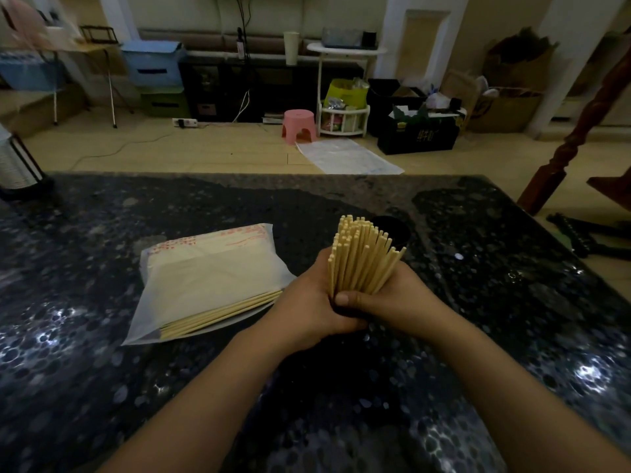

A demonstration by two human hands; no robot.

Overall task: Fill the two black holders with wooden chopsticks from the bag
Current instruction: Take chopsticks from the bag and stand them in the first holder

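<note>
clasping upright chopsticks (362, 257) between both hands.

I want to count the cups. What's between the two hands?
In the head view, a bundle of chopsticks stands upright between the left hand and right hand. What it stands in is hidden.

Both forearms reach forward, left hand (309, 302) and right hand (392, 295) meeting, fingers curled together.
</note>
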